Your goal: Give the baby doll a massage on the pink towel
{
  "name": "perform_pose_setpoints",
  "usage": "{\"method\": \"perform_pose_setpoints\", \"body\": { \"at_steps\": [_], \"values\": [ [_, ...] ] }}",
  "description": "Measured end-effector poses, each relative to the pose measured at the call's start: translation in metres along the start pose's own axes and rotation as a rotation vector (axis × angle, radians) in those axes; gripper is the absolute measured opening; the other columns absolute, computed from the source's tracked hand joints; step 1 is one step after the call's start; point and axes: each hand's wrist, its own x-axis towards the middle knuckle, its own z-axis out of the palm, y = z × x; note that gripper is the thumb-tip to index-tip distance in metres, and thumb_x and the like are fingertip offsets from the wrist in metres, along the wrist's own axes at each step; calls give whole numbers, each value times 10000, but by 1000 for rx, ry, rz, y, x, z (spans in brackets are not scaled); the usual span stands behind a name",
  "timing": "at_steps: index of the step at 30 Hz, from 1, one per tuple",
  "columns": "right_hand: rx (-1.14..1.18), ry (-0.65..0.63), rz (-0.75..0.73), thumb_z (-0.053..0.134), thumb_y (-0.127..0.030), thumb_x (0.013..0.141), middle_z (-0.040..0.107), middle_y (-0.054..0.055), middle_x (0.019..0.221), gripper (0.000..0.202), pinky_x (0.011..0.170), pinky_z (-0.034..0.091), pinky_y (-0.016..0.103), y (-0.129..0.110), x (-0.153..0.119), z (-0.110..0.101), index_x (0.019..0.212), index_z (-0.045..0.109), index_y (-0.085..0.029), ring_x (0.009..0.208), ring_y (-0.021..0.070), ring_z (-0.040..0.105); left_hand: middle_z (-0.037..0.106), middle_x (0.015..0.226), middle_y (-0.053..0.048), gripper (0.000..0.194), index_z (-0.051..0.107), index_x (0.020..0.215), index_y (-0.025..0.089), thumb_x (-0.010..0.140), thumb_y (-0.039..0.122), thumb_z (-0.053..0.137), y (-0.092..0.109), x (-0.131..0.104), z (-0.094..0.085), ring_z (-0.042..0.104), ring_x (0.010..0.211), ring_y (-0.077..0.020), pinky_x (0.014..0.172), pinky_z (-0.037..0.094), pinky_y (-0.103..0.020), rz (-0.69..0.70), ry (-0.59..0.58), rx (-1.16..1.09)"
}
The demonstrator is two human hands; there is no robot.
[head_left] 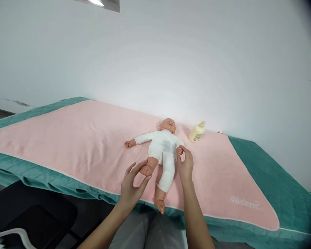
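A baby doll (166,141) with a white cloth body lies on its back on a pink blanket (106,138), head toward the wall. My left hand (131,185) has its thumb and fingers around the doll's foot on the left side; that leg looks bent and raised. The doll's other leg stretches toward me, its foot at the bed's near edge. With thumb and fingertips, my right hand (186,164) pinches the doll's small hand on the right side. The doll's other arm is spread out to the left.
A pale yellow pump bottle (196,132) stands on the blanket, right of the doll's head. Green quilted bedding (266,169) shows beyond the blanket. A white wall (158,62) rises behind. Lower left are a black chair (28,207) and a curved white bar (18,233).
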Motion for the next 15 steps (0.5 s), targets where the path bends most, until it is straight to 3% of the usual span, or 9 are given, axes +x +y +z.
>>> {"method": "perform_pose_setpoints", "body": {
  "at_steps": [9, 15],
  "values": [
    [52, 20, 245, 520, -341, 851, 556, 134, 1303, 490, 995, 447, 436, 39, -15, -14, 1312, 496, -179, 1183, 256, 533, 676, 1165, -61, 422, 519, 1271, 230, 861, 266, 614, -14, -34, -21, 550, 1196, -247, 925, 539, -378, 28, -40, 85],
    [94, 37, 363, 511, -411, 853, 506, 127, 1376, 553, 1006, 446, 421, 53, -22, -19, 1357, 450, -191, 1227, 264, 514, 692, 1100, -75, 442, 518, 1278, 204, 848, 219, 623, -25, -59, -25, 615, 1093, -239, 916, 539, -380, 127, -52, 124]
  ]
}}
